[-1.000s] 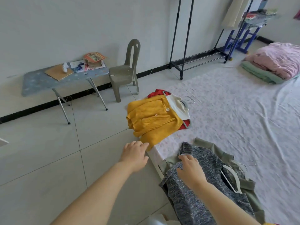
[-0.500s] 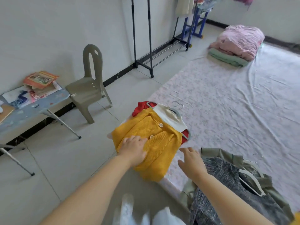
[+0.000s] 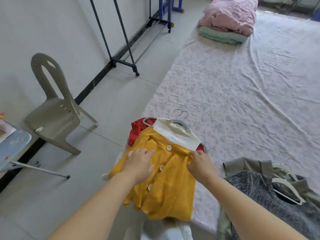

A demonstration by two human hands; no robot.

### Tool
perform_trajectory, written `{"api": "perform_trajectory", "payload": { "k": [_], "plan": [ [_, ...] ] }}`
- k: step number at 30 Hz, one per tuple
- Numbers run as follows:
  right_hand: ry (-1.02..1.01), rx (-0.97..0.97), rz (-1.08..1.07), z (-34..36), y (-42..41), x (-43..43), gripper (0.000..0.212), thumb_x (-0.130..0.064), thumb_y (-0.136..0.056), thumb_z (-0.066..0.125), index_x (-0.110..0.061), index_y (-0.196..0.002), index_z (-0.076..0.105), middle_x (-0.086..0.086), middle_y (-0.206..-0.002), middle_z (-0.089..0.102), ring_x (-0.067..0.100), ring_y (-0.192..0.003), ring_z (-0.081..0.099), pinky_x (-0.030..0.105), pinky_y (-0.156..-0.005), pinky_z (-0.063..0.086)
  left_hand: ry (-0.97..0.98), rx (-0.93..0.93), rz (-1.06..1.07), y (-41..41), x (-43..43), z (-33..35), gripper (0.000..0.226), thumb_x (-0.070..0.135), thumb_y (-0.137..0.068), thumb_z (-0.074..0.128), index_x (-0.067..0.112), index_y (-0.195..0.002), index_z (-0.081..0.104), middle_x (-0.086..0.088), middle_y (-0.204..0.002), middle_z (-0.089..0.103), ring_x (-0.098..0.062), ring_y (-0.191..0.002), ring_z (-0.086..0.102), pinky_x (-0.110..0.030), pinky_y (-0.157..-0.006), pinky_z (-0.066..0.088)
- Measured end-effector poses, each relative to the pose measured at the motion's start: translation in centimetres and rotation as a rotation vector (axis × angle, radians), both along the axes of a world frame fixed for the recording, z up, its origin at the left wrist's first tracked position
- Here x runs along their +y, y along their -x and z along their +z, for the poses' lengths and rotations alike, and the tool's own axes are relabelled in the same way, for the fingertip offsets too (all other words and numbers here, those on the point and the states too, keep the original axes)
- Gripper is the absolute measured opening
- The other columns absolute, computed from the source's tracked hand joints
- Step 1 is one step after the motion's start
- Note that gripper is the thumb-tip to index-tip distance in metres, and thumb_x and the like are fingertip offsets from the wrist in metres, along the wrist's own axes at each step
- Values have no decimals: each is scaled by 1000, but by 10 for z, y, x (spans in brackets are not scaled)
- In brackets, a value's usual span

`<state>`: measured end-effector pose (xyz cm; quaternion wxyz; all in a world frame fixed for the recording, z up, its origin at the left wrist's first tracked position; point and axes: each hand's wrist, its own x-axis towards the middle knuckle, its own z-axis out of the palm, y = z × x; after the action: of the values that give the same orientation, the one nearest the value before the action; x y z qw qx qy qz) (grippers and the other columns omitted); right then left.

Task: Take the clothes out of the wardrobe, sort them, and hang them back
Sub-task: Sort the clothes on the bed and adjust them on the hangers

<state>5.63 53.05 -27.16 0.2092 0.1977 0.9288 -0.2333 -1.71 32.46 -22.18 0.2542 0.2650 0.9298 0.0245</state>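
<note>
A yellow ribbed cardigan (image 3: 166, 193) with white buttons lies on top of a pile at the near corner of the floral sheet (image 3: 242, 101). Under it show a white top (image 3: 176, 135) and a red garment (image 3: 136, 131) on grey hangers (image 3: 181, 124). My left hand (image 3: 138, 163) rests palm down on the cardigan's left half, fingers spread. At the cardigan's right edge my right hand (image 3: 200, 164) has its fingers curled into a fold of the knit. A grey marled sweater (image 3: 259, 193) on a white hanger lies over an olive garment (image 3: 249, 164) at the lower right.
An empty black clothes rack (image 3: 124, 49) stands by the wall at the back. A grey plastic chair (image 3: 52, 108) and a folding table (image 3: 12, 146) are on the left. Folded pink and green bedding (image 3: 226, 23) lies at the sheet's far end.
I have come closer to the yellow pile. My right hand left the grey sweater and came onto the cardigan's right edge; my left hand slid further onto its left half.
</note>
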Motion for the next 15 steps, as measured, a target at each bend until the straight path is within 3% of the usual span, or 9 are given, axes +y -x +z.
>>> {"api": "perform_trajectory", "payload": {
  "k": [9,15],
  "plan": [
    [-40,-52,-70,-87,119,46,42,-23,-93,49,-14,-134,43,8,-133,44,27,-121,42,37,-97,41,-47,-17,-57,99,32,-74,56,37,-95,42,22,-145,23,4,-141,37,-16,-132,30,-36,-110,20],
    [-128,-41,-157,-163,184,69,36,-7,-94,34,-10,-128,46,11,-123,46,30,-113,42,35,-80,36,-48,47,-163,134,48,-144,55,35,-95,40,23,-145,21,4,-140,37,-15,-130,31,-34,-110,19]
  ]
}}
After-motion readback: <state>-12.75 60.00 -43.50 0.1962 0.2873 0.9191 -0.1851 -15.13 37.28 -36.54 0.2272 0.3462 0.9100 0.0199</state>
